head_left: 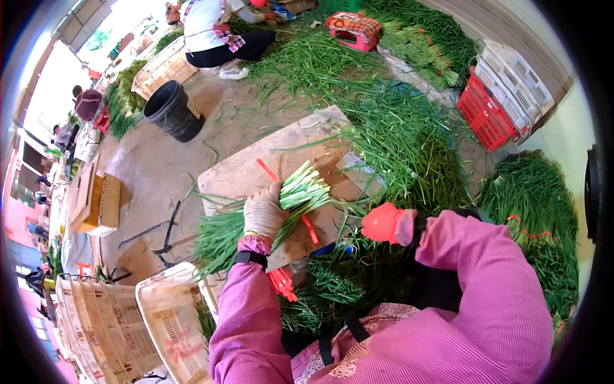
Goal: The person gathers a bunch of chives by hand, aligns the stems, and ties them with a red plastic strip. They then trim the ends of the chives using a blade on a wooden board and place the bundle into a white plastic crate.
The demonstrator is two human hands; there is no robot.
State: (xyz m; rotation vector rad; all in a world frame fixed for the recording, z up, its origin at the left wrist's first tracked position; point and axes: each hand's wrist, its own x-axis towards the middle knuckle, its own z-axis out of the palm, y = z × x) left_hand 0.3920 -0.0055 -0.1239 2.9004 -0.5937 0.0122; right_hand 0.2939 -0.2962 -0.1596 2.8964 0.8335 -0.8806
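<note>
My left hand (265, 212), in a pale knitted glove, is wrapped round a bundle of green stalks (306, 188) on a wooden board (281, 148). The cut white-green ends point up and right; the leaves hang off the board's lower left. A red strip (309, 228) lies under the bundle, its other end showing above my fingers. My right hand (382, 223), in an orange-red glove, is curled beside the loose greens (409, 147), right of the board; what it holds, if anything, is hidden. More red strips (281, 283) hang below the board.
A black bucket (173, 112) stands upper left, near a crouching person (211, 29). Cardboard boxes (105, 205) and plastic crates (176, 320) are at left. A red crate (483, 110) stands upper right, above tied bundles (534, 211). A red stool (358, 40) is at the top.
</note>
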